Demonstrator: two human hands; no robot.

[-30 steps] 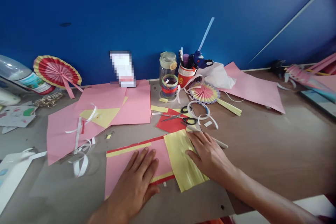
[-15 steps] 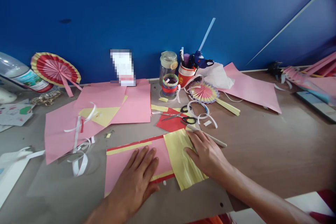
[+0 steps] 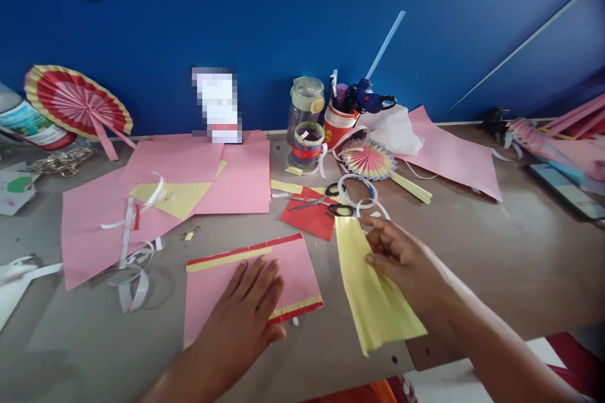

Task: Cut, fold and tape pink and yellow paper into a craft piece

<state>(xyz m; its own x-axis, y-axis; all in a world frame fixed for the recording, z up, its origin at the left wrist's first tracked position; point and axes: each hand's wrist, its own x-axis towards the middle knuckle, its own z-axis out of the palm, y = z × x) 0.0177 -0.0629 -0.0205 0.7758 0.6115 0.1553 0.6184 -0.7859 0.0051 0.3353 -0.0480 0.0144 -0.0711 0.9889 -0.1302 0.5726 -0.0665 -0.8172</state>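
My left hand (image 3: 250, 308) lies flat, fingers stretched, on a pink paper sheet (image 3: 293, 264) edged with red and yellow strips. To its right, my right hand (image 3: 401, 258) pinches a yellow sheet of paper (image 3: 362, 289) between thumb and fingers. The yellow sheet is slightly creased and apart from the pink one. Beyond it lie black-handled scissors (image 3: 314, 203), resting partly on a red paper piece (image 3: 309, 217). White tape rings (image 3: 359, 190) sit beside the scissors.
Pink sheets (image 3: 246, 176) cover the back left, with curled white strips (image 3: 135, 289) on them. A phone (image 3: 220, 104) leans on the blue wall. A bottle (image 3: 307, 97), a paper cup of tools (image 3: 338, 126) and folded fans (image 3: 78, 107) stand at the back.
My right hand has drawn the yellow sheet rightward, off the pink sheet, and slightly raised it. My left hand stays flat on the pink sheet. The view has shifted a little.
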